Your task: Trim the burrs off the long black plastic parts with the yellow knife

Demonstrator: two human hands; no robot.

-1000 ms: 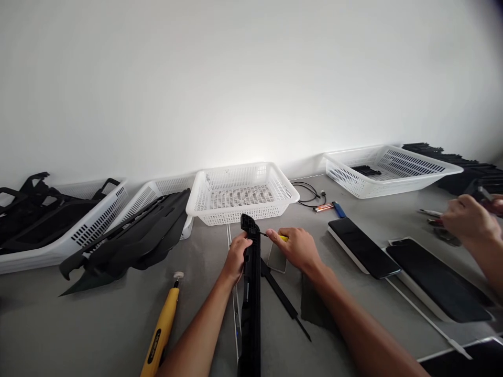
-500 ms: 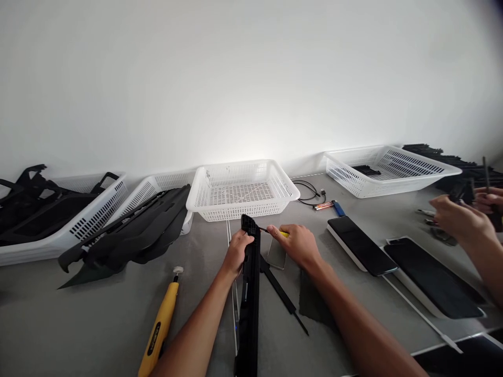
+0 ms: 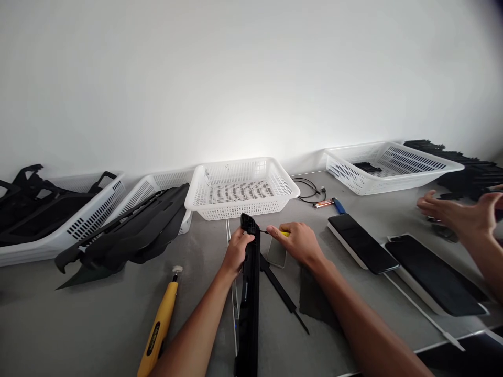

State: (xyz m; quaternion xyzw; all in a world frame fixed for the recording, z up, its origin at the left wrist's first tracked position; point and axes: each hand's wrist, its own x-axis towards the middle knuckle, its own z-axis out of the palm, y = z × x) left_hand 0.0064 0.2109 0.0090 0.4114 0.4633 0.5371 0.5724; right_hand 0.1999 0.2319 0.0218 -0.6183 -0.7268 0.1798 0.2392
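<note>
My left hand (image 3: 236,252) is closed around the upper part of a long black plastic trim piece (image 3: 250,303), which stretches from the middle of the table to the bottom edge of the view. My right hand (image 3: 296,242) grips a yellow-handled tool (image 3: 285,234) with a thin dark shaft. The shaft reaches left to the side of the trim piece near its top end; its exact tip is hard to make out. Beneath, to the right of the trim piece, a narrow black strip (image 3: 279,283) with a thin pointed end rests on the table.
A white basket (image 3: 243,212) stands ahead, another (image 3: 385,186) at the right rear. Black plastic panels (image 3: 137,235) overhang a basket on the left. A yellow power tool (image 3: 161,324) lies front left. Phones (image 3: 363,245) lie right, near a co-worker's hand (image 3: 463,214).
My hands keep nearly the same place on the trim piece and the tool. At the right, the co-worker's nearer hand has opened and spread its fingers.
</note>
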